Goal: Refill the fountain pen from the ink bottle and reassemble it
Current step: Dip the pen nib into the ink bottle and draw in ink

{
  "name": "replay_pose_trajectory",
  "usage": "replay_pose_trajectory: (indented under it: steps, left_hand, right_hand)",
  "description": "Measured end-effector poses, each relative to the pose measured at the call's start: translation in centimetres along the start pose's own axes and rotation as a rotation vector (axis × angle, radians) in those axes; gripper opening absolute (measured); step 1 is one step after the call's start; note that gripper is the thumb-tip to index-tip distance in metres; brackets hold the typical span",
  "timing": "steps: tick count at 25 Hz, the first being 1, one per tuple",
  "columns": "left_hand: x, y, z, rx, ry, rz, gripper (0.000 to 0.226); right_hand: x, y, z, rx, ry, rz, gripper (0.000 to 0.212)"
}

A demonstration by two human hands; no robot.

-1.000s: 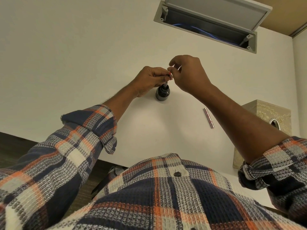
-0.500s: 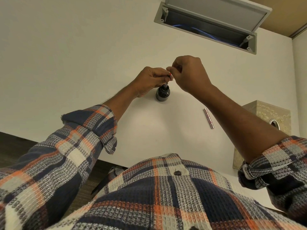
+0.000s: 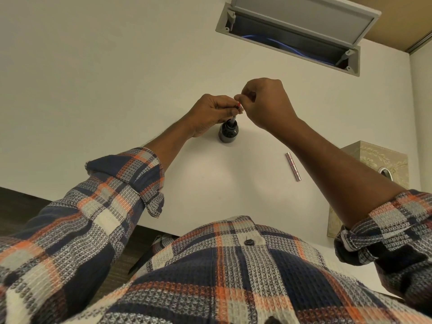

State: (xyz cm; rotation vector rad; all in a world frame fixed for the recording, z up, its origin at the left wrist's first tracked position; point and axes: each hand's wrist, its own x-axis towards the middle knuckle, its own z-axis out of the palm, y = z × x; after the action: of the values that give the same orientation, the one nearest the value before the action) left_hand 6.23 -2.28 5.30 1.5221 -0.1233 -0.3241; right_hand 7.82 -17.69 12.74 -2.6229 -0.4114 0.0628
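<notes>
1. Gripping the pen section (image 3: pixel 233 119) in the left hand (image 3: pixel 211 113), fingers curled round it, directly above the ink bottle (image 3: pixel 228 133), and dipping its lower tip into the bottle's mouth.
2. Pinching the red end (image 3: pixel 239 104) at the top of the pen with thumb and forefinger of the right hand (image 3: pixel 266 101), just above and to the right of the bottle, the other fingers curled in.
3. Holding the long axis almost upright, the top leaning slightly to the right of the bottle.
4. Probably working the filler to draw ink; needing a motion along or around this axis, so acting with the right hand on top and only steadying with the left.
5. Lying flat on the table (image 3: pixel 117 90), well apart from the bottle, to its right and nearer the body: a pink tube (image 3: pixel 292 166), likely the barrel, closer to the right arm.
6. Risking a tipped bottle if pushing sideways.
</notes>
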Motion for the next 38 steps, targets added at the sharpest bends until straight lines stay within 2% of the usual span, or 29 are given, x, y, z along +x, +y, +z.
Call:
replay_pose_trajectory:
  steps: [22, 30, 38]
  left_hand:
    - [0.17, 0.04, -0.1, 0.002, -0.002, 0.006, 0.02]
    - [0.21, 0.02, 0.09, -0.016, 0.009, 0.0, 0.023]
    - [0.2, -0.07, 0.02, -0.012, -0.002, 0.003, 0.019]
  right_hand:
    - [-0.07, 0.01, -0.31, 0.03, -0.036, -0.014, 0.019]
    - [-0.15, 0.05, -0.22, 0.032, 0.006, 0.0, 0.019]
    - [-0.01, -0.32, -0.33, 0.008, -0.014, -0.016, 0.016]
